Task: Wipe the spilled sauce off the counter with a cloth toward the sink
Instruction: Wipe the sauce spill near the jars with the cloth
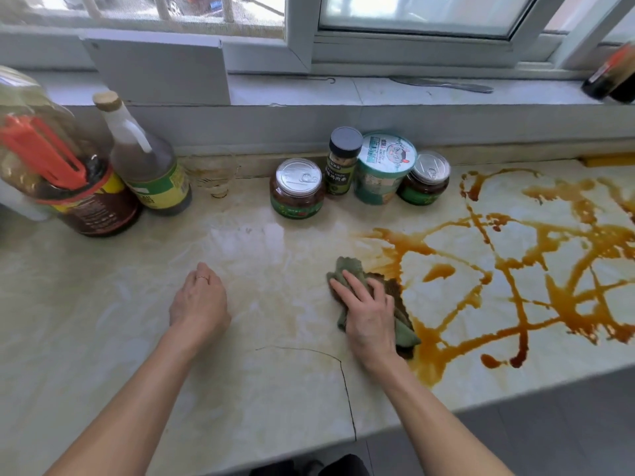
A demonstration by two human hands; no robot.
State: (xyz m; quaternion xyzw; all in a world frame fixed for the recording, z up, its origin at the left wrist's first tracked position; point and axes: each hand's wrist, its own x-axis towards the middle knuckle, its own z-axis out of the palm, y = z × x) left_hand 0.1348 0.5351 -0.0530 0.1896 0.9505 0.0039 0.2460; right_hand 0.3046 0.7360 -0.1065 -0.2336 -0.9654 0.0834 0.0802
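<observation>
Two hands are on the counter (137,338). The right hand (369,314) lies flat with its fingers spread, pressing down the green cloth (347,267). The left hand (199,300), loosely curled and holding nothing, rests well left of the cloth. The cloth's right side touches the spilled sauce (515,269), whose brown streaks web away to the right. Left of the cloth only a faint smear shows, so wiping looks barely begun. No sink is in view, so I cannot tell which way it lies. The next stroke calls for firm pressure, gathering sauce without smearing it toward the jars (298,188) behind the cloth.
</observation>
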